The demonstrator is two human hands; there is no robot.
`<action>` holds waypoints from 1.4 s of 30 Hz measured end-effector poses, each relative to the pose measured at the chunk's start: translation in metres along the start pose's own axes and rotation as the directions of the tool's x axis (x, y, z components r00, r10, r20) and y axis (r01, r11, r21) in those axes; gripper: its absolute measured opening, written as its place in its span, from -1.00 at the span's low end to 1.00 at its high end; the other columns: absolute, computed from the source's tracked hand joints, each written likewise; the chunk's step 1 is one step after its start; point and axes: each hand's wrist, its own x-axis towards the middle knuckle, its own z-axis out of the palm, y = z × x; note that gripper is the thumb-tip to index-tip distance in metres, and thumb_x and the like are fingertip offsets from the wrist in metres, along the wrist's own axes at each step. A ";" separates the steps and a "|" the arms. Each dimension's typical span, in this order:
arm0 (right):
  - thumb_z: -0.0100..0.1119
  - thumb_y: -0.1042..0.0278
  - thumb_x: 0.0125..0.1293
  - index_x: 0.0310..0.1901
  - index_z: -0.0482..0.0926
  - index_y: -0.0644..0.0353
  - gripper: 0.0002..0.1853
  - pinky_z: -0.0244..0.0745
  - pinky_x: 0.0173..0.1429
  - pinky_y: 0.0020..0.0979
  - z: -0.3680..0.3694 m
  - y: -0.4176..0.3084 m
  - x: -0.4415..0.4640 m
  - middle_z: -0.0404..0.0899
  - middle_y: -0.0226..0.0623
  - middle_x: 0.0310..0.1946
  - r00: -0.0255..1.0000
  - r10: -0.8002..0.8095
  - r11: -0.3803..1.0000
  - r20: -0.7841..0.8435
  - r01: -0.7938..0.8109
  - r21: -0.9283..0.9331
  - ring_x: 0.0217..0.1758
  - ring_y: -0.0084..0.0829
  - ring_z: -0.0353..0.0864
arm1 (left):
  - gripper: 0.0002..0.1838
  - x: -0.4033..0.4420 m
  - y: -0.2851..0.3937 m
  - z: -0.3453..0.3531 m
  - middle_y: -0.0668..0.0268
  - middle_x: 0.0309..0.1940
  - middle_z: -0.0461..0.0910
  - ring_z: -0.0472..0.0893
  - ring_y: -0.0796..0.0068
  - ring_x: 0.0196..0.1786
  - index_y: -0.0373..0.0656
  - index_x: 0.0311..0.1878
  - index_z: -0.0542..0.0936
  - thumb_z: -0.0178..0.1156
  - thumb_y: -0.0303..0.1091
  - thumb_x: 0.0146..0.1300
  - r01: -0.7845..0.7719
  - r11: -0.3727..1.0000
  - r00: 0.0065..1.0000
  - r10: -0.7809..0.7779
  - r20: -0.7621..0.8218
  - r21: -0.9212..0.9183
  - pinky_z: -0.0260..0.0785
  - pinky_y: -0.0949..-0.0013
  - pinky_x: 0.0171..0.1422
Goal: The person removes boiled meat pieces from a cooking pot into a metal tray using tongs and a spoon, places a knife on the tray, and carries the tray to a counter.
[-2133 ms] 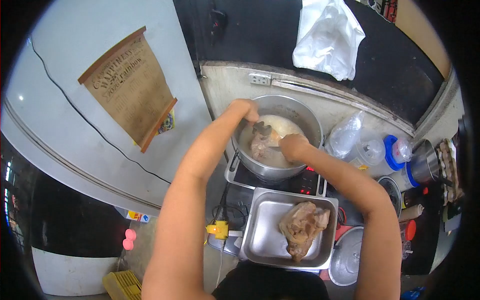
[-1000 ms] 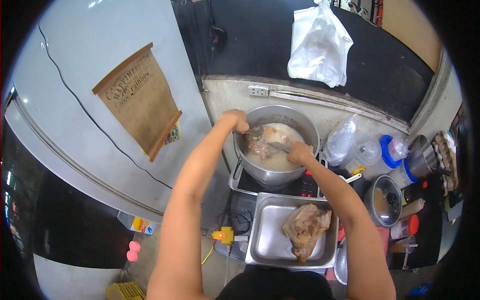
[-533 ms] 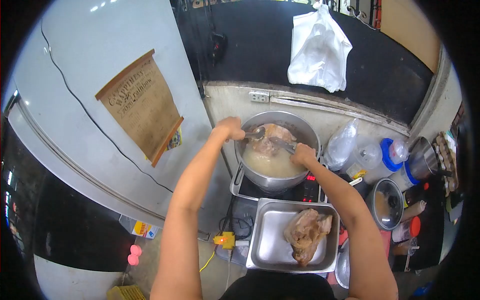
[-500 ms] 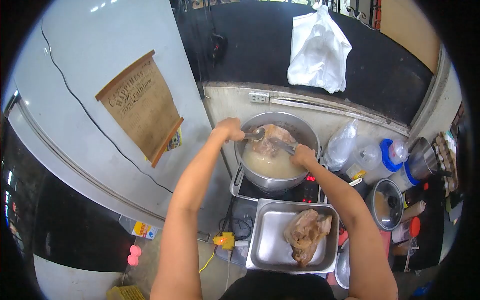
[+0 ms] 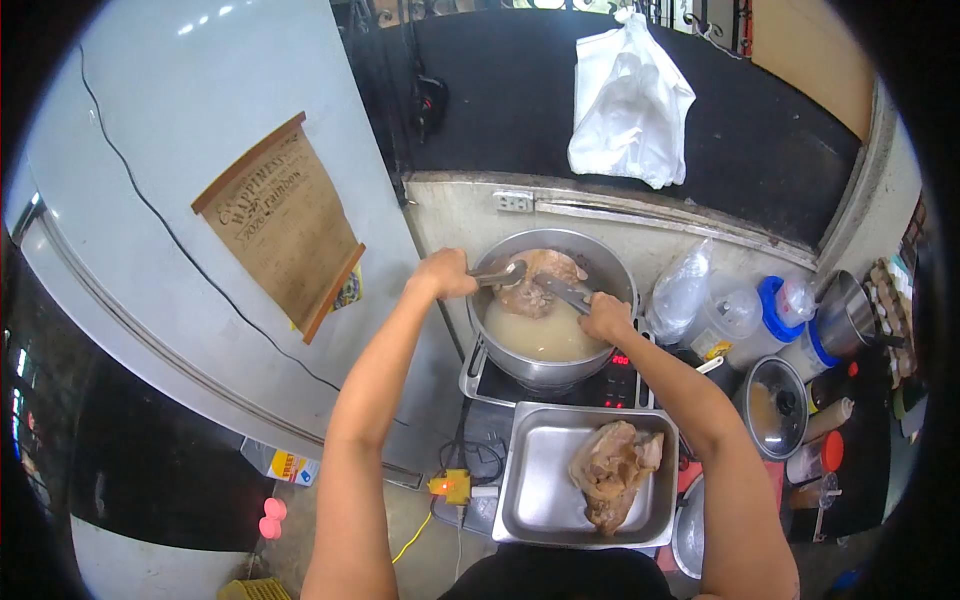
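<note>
Both utensils reach into a large metal pot [image 5: 550, 372] of cloudy liquid and touch a pale piece of meat [image 5: 530, 296] at its far side. My left hand [image 5: 447, 274] is closed around the handle of a metal utensil [image 5: 500, 273] at the pot's left rim. My right hand [image 5: 606, 318] grips a second metal utensil [image 5: 562, 291] over the right side of the pot. Below the pot, a browned piece of meat [image 5: 613, 476] lies in a rectangular steel tray [image 5: 540, 480]. The exact shape of each utensil's tip is partly hidden.
The pot stands on an induction cooker [image 5: 622, 380] with lit red digits. A lidded pot [image 5: 772, 407], plastic containers [image 5: 735, 310] and a plastic bag [image 5: 684, 290] are at the right. A yellow plug adapter [image 5: 455, 487] with cables lies left of the tray.
The meat in the pot has shifted toward the far side, showing more liquid in front. My left hand has moved left and outward from the pot. The camera view has shifted slightly.
</note>
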 end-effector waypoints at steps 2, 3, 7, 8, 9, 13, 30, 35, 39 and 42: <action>0.11 0.27 -0.01 -0.15 0.55 0.25 -0.64 0.23 0.12 -0.13 -0.002 -0.001 -0.004 0.57 -0.06 -0.14 1.000 -0.017 1.000 -0.020 0.018 0.011 0.01 -0.16 0.53 | -0.70 -0.002 0.000 -0.001 0.13 -0.74 0.50 0.54 0.33 -0.65 -0.34 -0.57 0.59 0.17 -0.22 -0.18 0.005 1.000 1.000 -0.005 0.007 0.003 0.39 0.31 -0.48; 0.11 0.26 -0.01 -0.15 0.55 0.25 -0.63 0.24 0.12 -0.13 -0.003 -0.001 -0.004 0.57 -0.06 -0.14 1.000 -0.015 1.000 -0.027 0.016 0.022 0.00 -0.16 0.53 | -0.69 -0.005 0.000 -0.003 0.13 -0.73 0.51 0.54 0.33 -0.65 -0.34 -0.54 0.60 0.18 -0.21 -0.17 0.002 1.000 1.000 -0.002 -0.009 -0.027 0.38 0.31 -0.50; 0.13 0.25 -0.02 -0.17 0.56 0.25 -0.63 0.25 0.11 -0.14 0.002 0.002 -0.006 0.58 -0.06 -0.16 0.998 -0.016 0.999 -0.059 0.019 0.039 -0.01 -0.15 0.54 | -0.66 -0.015 0.001 -0.026 0.15 -0.68 0.52 0.53 0.36 -0.67 -0.36 -0.43 0.61 0.19 -0.21 -0.13 0.038 0.990 0.999 -0.038 0.003 -0.135 0.36 0.33 -0.56; 0.13 0.24 -0.03 -0.18 0.56 0.25 -0.63 0.26 0.11 -0.15 0.003 0.003 -0.005 0.58 -0.06 -0.17 0.997 -0.021 0.999 -0.073 0.024 0.037 -0.02 -0.15 0.54 | -0.65 -0.014 0.003 -0.034 0.16 -0.67 0.52 0.53 0.37 -0.67 -0.37 -0.41 0.60 0.20 -0.21 -0.12 0.058 0.986 0.998 -0.056 0.022 -0.157 0.36 0.33 -0.58; 0.13 0.24 -0.03 -0.18 0.56 0.25 -0.63 0.26 0.11 -0.15 0.002 0.003 -0.003 0.58 -0.06 -0.17 0.998 -0.012 1.000 -0.059 0.014 0.027 -0.02 -0.16 0.54 | -0.65 -0.012 0.004 -0.040 0.17 -0.68 0.51 0.53 0.37 -0.67 -0.37 -0.42 0.60 0.20 -0.21 -0.12 0.079 0.984 0.997 -0.077 0.020 -0.160 0.35 0.33 -0.59; 0.15 0.23 -0.05 -0.18 0.57 0.25 -0.62 0.26 0.11 -0.15 -0.001 0.001 -0.007 0.58 -0.04 -0.18 1.000 -0.004 0.999 -0.031 0.005 0.051 -0.02 -0.16 0.54 | -0.67 0.002 0.001 -0.049 0.16 -0.65 0.51 0.53 0.37 -0.66 -0.39 -0.48 0.57 0.21 -0.23 -0.10 0.159 0.977 0.987 -0.159 0.009 -0.142 0.36 0.33 -0.61; 0.08 0.29 -0.03 -0.27 0.57 0.25 -0.71 0.26 0.11 -0.13 0.002 -0.010 -0.006 0.59 -0.04 -0.22 0.991 -0.113 0.992 -0.067 0.109 -0.059 -0.05 -0.18 0.55 | -0.60 0.018 0.019 -0.030 -0.04 -0.46 0.57 0.60 0.22 -0.57 -0.47 -0.41 0.53 0.25 -0.23 -0.17 0.181 0.970 0.984 -0.177 0.036 -0.164 0.41 0.24 -0.59; 0.09 0.32 -0.01 -0.26 0.56 0.26 -0.72 0.33 0.10 -0.13 -0.022 -0.015 0.019 0.58 -0.05 -0.20 0.963 -0.224 0.950 -0.151 0.181 -0.253 -0.04 -0.18 0.55 | -0.59 -0.002 0.040 -0.049 -0.01 -0.43 0.59 0.61 0.24 -0.55 -0.46 -0.35 0.55 0.24 -0.23 -0.16 0.152 0.988 0.988 -0.152 -0.028 0.006 0.46 0.29 -0.47; 0.12 0.39 0.00 -0.20 0.55 0.26 -0.72 0.46 -0.01 -0.21 -0.060 -0.020 0.013 0.58 -0.07 -0.18 0.980 -0.197 0.916 0.007 0.187 -0.354 -0.06 -0.20 0.57 | -0.55 -0.007 0.052 -0.054 0.03 -0.15 0.58 0.57 0.17 -0.05 -0.27 -0.15 0.59 0.17 -0.21 -0.14 0.186 0.977 0.982 -0.188 0.011 0.100 0.38 0.24 0.07; 0.17 0.33 -0.01 -0.20 0.57 0.23 -0.70 0.50 -0.06 -0.25 -0.072 -0.012 0.011 0.59 -0.09 -0.21 0.967 -0.253 0.872 0.041 0.246 -0.423 -0.09 -0.19 0.58 | -0.62 -0.007 0.054 -0.045 0.06 -0.39 0.62 0.62 0.28 -0.51 -0.40 -0.37 0.58 0.23 -0.23 -0.17 0.104 0.988 0.995 -0.105 0.002 0.114 0.49 0.33 -0.36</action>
